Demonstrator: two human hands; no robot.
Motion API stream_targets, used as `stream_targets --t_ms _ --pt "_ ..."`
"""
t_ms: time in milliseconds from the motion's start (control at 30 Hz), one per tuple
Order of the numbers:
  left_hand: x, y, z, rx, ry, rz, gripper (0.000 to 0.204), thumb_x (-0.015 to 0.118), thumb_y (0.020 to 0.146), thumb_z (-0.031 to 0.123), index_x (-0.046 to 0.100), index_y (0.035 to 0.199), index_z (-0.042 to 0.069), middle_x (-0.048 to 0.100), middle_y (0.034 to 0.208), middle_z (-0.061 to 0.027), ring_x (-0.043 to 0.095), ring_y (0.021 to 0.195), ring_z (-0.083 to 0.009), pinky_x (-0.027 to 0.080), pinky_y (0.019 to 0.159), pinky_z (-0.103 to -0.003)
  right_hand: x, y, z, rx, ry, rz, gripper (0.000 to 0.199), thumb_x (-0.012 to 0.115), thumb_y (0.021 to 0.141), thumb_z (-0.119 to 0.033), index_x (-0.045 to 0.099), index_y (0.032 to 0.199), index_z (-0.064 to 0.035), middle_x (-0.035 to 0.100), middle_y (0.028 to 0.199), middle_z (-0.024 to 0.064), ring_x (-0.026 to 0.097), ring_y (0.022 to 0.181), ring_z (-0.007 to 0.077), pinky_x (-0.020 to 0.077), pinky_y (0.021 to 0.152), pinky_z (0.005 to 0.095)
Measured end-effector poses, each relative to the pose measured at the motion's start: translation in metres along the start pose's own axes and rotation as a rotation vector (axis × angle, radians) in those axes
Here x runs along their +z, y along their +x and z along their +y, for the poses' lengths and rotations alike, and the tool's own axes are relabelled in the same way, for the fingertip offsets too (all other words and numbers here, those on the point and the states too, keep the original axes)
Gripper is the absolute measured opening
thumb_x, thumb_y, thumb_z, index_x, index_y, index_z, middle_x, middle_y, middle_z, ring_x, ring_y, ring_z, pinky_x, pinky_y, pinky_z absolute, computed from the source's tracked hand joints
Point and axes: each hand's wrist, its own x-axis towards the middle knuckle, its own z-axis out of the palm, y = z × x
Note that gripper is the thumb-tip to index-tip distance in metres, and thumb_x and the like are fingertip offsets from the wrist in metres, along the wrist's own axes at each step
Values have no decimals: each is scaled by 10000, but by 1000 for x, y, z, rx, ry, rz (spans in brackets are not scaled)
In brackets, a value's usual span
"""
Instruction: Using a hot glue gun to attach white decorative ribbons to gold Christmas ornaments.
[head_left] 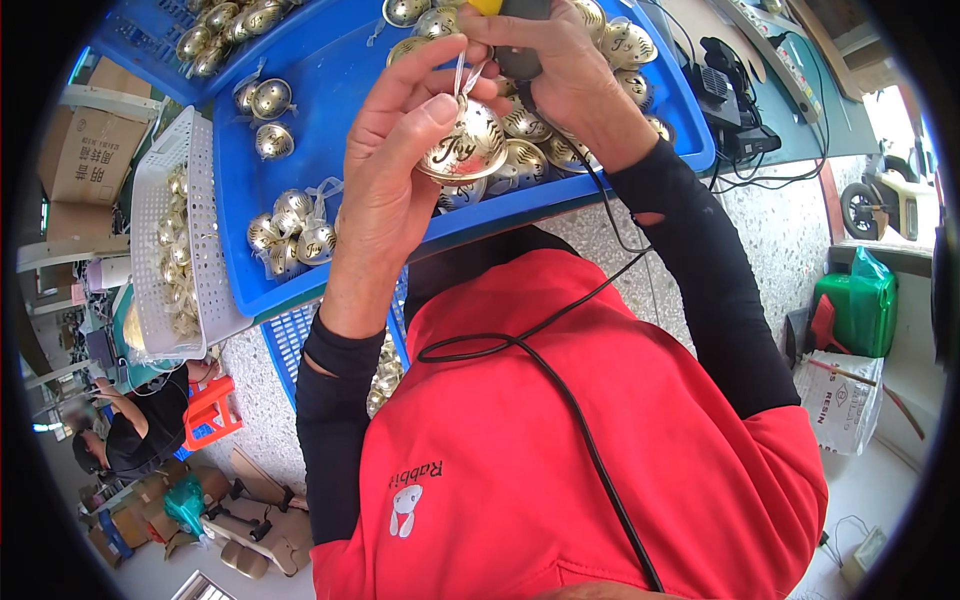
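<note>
My left hand (390, 160) pinches the ribbon loop of a shiny gold bell ornament (462, 148). The ornament has dark lettering, a flared rim and reddish reflections, and it hangs below the fingertips over the tray's near edge. Just right of it, my right hand (568, 62) is closed around a dark grey and yellow corded tool (517, 60), partly cut off by the top of the picture, so its kind is unclear. A black cable (606, 205) runs from beside this hand down across my red top. Several similar ornaments (525, 160) lie under and around both hands.
A big blue tray (330, 120) holds more ornaments in clusters. On its left stands a white perforated basket (205, 235) with gold pieces; a blue crate (290, 340) sits below. Black cables and adapters (745, 130) lie at the right. A person (140, 425) sits far left.
</note>
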Motion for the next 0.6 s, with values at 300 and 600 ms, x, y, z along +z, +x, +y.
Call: stream_targets --t_ms 300,600 --pt "-19 -13 17 52 268 -13 457 574 826 88 482 1270 32 518 1249 -79 554 1015 -112 485 849 -273 -25 -32 -19 -96 -675 -140 238 598 837 -154 603 1040 -30 659 802 24 568 592 87 431 520 213" --pt "-26 -12 19 114 567 162 549 686 741 45 493 1255 41 540 1149 -29 542 907 -72 471 735 -194 -18 -84 -14 116 -469 -58 187 595 832 -151 612 954 -11 623 808 52 527 576 77 392 502 201"
